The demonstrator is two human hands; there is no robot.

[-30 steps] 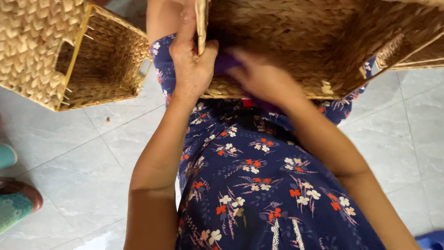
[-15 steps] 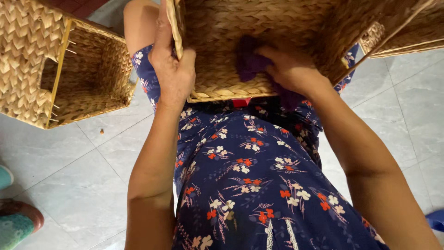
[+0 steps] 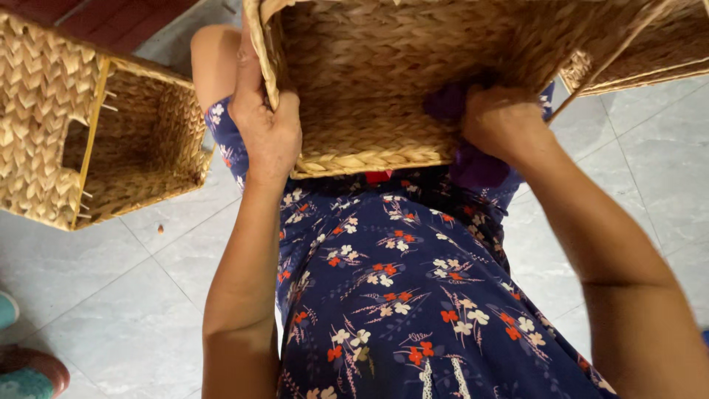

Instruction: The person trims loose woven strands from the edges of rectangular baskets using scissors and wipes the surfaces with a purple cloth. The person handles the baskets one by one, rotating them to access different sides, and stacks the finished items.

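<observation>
A woven straw basket (image 3: 384,81) rests on my lap, its opening facing me. My left hand (image 3: 267,129) grips the basket's left rim, fingers curled over the edge. My right hand (image 3: 501,122) is inside the basket and presses a purple cloth (image 3: 450,103) against the woven inner wall. Part of the cloth hangs down below the rim. I wear a dark blue dress with a flower print.
A second woven basket (image 3: 96,140) lies on its side on the grey tiled floor (image 3: 88,295) at the left. Another woven piece (image 3: 650,52) shows at the top right. A shoe (image 3: 26,369) is at the bottom left corner.
The basket has come closer and lower in view. My right hand with the purple cloth has shifted right along the inside wall. My left hand stays on the rim.
</observation>
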